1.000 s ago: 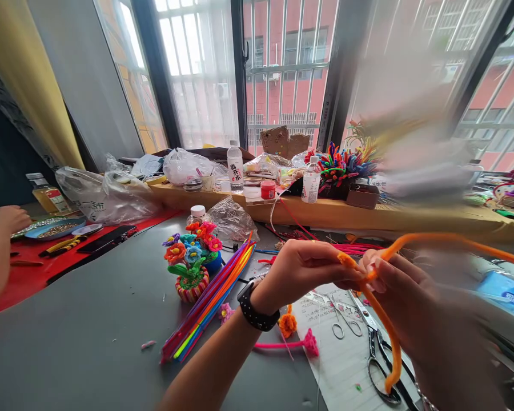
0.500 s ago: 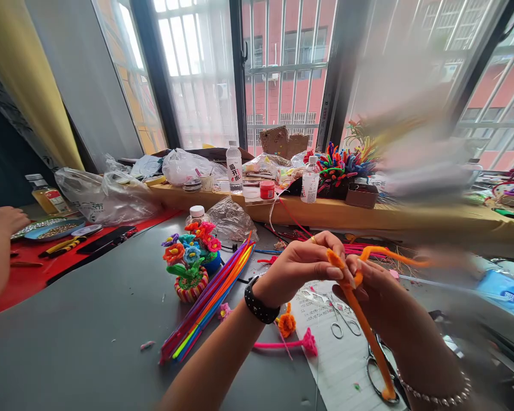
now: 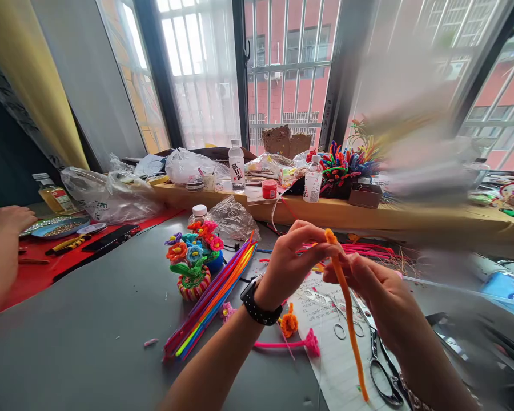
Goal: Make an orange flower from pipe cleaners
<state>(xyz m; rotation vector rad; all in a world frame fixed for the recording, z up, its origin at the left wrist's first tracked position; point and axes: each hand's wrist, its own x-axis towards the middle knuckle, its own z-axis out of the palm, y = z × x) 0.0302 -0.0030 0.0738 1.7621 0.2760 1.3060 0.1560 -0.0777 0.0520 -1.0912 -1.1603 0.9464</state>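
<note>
Together, our left fingers (image 3: 332, 251) and right fingers (image 3: 346, 264) are clamped on the orange pipe cleaner (image 3: 351, 319), which hangs above the paper (image 3: 325, 348); left of the paper lies an orange flower (image 3: 289, 324), right of its middle, scissors (image 3: 383, 371).

Clear bottle (image 3: 237, 168) label: "喝开水" | paper (image 3: 332, 371): writing illegible

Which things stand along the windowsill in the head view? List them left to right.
White plastic bag → taller water bottle → red jar → shorter bottle → dark brown box.
</note>
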